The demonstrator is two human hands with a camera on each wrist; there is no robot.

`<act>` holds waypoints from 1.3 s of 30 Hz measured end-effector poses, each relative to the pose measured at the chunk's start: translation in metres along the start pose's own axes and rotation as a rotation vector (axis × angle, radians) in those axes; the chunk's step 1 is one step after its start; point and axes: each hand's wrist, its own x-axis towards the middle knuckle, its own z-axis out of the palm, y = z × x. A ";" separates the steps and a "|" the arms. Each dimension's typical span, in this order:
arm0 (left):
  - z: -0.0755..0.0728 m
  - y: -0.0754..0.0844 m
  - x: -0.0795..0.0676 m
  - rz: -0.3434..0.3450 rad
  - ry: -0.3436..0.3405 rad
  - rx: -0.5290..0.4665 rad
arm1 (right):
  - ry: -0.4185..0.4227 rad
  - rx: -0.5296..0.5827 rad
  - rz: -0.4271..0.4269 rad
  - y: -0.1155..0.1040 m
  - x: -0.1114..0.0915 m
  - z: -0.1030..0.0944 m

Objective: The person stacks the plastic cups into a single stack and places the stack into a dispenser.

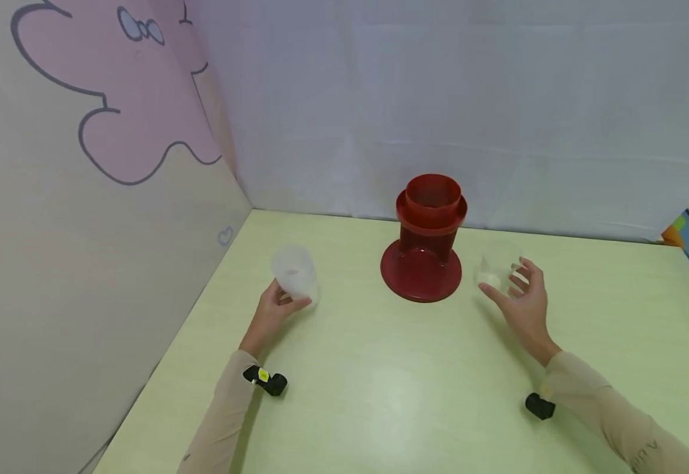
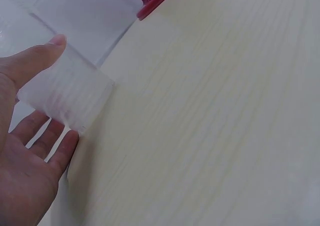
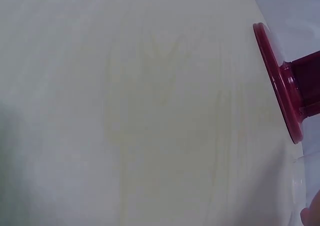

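Observation:
My left hand (image 1: 273, 309) holds a frosted, translucent cup (image 1: 295, 268) low on its side, with the thumb in front and the fingers around behind. In the left wrist view the thumb lies over the frosted cup (image 2: 70, 96) and several fingertips are at its lower edge. On the right, my right hand (image 1: 524, 306) has its thumb and curved fingers around a clear cup (image 1: 492, 260), close over the table. Only a thumb tip (image 3: 312, 215) and a faint edge of the clear cup (image 3: 298, 183) show in the right wrist view.
Between the hands, toward the back, stands a red holder (image 1: 421, 280) with a wide round base and a red cup (image 1: 433, 194) nested in its top. White cloth (image 1: 344, 118) hangs behind the pale wooden table (image 1: 380, 368). A patterned cloth wall (image 1: 113, 263) borders the left.

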 end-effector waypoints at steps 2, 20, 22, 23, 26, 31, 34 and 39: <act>0.000 0.000 0.000 0.000 0.002 0.000 | 0.015 0.004 0.010 -0.001 0.005 0.003; 0.007 -0.004 -0.003 -0.018 0.002 -0.006 | 0.057 -0.014 -0.037 -0.001 0.020 0.014; 0.007 -0.003 -0.003 -0.016 0.000 -0.008 | 0.044 -0.009 -0.045 -0.002 0.018 0.014; 0.007 -0.003 -0.003 -0.016 -0.002 -0.008 | 0.038 -0.006 -0.047 -0.003 0.017 0.014; 0.007 -0.002 -0.003 -0.015 -0.002 -0.006 | 0.018 -0.001 -0.052 -0.007 0.013 0.013; 0.006 -0.004 -0.005 -0.040 0.021 0.006 | -0.027 0.012 -0.065 -0.025 0.002 0.015; 0.005 -0.006 -0.005 -0.043 0.028 -0.002 | -0.047 0.024 -0.075 -0.036 -0.006 0.016; 0.006 -0.007 -0.003 -0.028 0.020 -0.003 | -0.061 0.022 -0.091 -0.036 -0.011 0.016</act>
